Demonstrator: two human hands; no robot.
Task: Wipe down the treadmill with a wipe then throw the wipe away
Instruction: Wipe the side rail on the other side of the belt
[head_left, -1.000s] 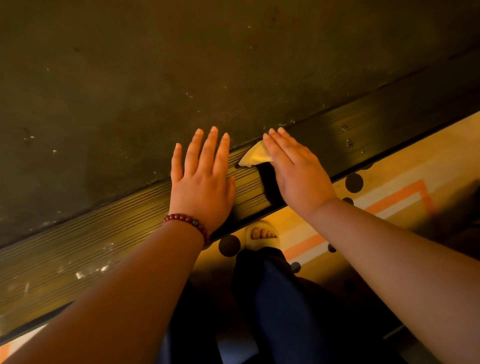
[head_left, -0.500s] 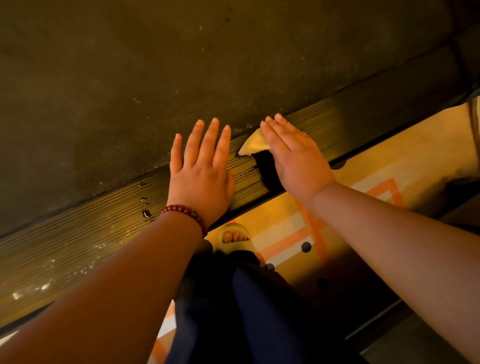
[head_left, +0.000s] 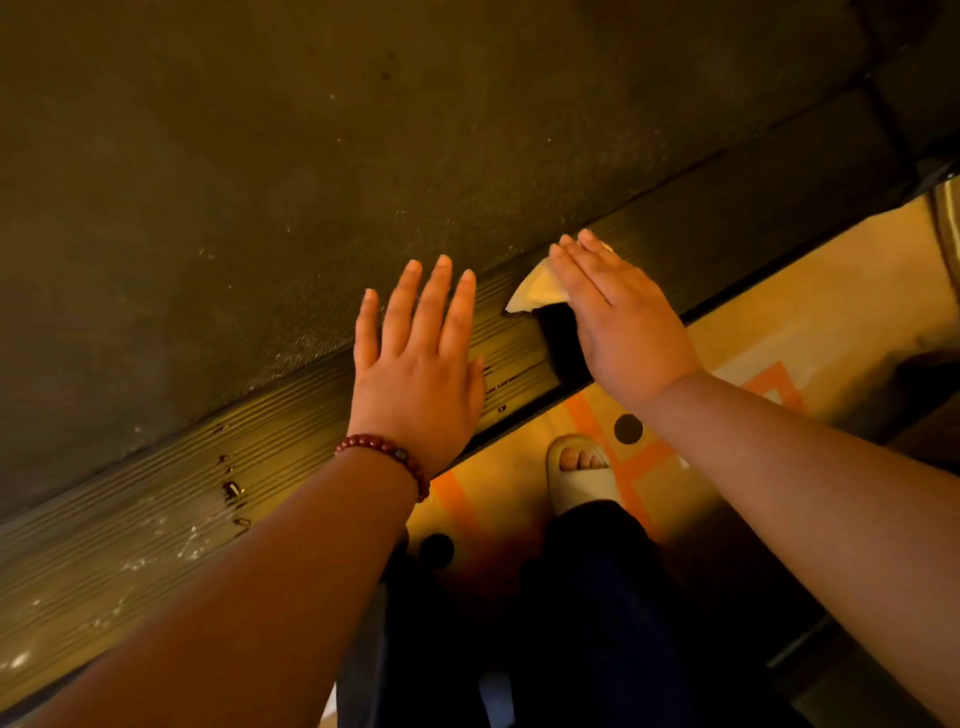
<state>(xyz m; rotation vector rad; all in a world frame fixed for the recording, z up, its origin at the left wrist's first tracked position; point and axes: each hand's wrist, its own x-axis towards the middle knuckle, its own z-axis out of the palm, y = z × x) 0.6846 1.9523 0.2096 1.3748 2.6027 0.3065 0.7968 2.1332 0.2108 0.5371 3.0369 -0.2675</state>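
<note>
Head camera: my right hand (head_left: 623, 322), fingers straight, pressed the pale folded wipe (head_left: 537, 293) flat on the treadmill's dark ribbed side rail (head_left: 208, 493) for full contact; my left hand (head_left: 415, 364) lay flat beside it, bracing me.

Free side rail (head_left: 753, 213) beyond right hand (head_left: 623, 322), left hand (head_left: 415, 369) flat across its nearer stretch

This is a workout spot built around a treadmill (head_left: 753, 218): its wide, dark, grainy belt (head_left: 234, 197) fills the upper part of the view, edged by a ribbed side rail (head_left: 156, 519). Beside it the floor (head_left: 789, 322) is pale yellow with orange lines (head_left: 636, 470) and a black dot (head_left: 628, 428). A foot in an open-toed sandal (head_left: 584, 488) stands there; whether home or public gym cannot be told.
</note>
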